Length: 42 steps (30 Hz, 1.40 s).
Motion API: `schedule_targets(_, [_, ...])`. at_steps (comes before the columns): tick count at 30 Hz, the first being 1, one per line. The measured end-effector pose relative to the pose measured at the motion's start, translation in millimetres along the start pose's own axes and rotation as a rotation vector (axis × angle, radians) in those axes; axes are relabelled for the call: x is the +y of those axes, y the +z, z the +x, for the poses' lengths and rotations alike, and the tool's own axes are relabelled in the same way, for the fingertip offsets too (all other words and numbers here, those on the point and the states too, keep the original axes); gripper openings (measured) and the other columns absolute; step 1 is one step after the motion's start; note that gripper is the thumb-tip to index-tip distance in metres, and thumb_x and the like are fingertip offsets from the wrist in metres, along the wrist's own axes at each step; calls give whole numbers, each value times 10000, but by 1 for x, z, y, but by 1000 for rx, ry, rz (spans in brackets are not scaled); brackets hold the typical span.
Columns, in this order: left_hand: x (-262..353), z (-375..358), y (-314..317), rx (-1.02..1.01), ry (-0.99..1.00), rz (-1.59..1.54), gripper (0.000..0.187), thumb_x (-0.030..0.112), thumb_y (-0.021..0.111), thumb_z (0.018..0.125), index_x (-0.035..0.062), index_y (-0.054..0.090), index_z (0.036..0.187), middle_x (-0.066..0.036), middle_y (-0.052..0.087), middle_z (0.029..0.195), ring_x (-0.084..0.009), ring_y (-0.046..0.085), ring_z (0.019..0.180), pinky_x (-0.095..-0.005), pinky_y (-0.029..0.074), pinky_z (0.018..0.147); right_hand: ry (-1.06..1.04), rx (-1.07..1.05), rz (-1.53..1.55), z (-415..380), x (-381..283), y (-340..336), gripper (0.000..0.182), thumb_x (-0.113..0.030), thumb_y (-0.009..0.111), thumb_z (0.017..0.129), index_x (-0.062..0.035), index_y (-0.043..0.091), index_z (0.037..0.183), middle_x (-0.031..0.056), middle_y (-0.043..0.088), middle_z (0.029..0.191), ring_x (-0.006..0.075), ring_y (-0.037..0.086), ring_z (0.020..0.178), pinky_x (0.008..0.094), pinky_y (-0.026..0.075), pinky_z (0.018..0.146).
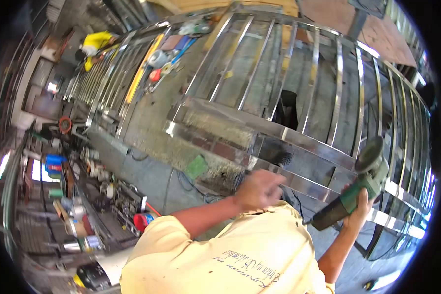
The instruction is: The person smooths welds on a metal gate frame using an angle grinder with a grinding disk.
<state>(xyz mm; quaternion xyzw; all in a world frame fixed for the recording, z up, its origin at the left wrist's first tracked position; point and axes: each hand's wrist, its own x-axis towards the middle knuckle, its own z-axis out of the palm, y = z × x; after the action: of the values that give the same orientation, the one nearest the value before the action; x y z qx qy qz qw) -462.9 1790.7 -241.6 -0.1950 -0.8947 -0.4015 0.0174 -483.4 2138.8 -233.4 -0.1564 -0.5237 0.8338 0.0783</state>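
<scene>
My right hand (pixel 361 207) is wrapped round the body of a green and dark angle grinder (pixel 350 200). Its round disc (pixel 370 154) points up and away from me, overlapping the shiny metal frame in this view. In front of my chest is my left hand (pixel 260 188), its fingers smeared by motion, near the closest rail (pixel 308 187) of the frame. The frame (pixel 291 133) has polished rails and many parallel bars.
A green scrap (pixel 197 167) lies on the floor beside a cable (pixel 185 180). Tools and cans (pixel 76 226) crowd the left side. Another person in yellow (pixel 97 44) bends over a second barred frame (pixel 102 90) at the far left. A dark footwear-like shape (pixel 279 156) shows between the rails.
</scene>
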Motion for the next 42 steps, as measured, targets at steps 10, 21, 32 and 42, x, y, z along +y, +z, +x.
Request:
schedule_targets(10, [-166,-138,-61,92,-958,848,779,483,697,868,144,404,1505,-231,557,1317,-444,494,1250,-553,406,1011,4,-207,103,-35,-14,-18,557,-270,685,914,55,479,1317,212,633,1147,327,689,970,459,608,812])
schedule_targets(21, [-82,-56,-17,448,-545,-1047,558,455,494,1018,47,510,1397,-182,638,1211,-281,665,1008,-413,554,865,-130,-134,0,-59,-33,12,889,-232,802,785,-125,262,1483,150,598,1100,258,664,777,386,590,665])
schedule_targets(32, [62,104,56,123,-423,-1116,565,510,428,1053,27,602,1288,-126,673,1102,-226,651,992,-356,514,900,-117,-82,-627,-62,-34,27,1041,-256,896,689,-40,255,1480,192,569,1262,253,558,1156,384,453,1017])
schedule_targets(42, [71,128,71,21,-43,-263,590,452,384,1087,-57,517,1354,-149,610,1278,-238,566,1192,-350,409,1054,-54,31,-740,-62,-17,21,1088,-456,853,718,-26,209,1482,306,638,1167,442,646,1104,443,483,986])
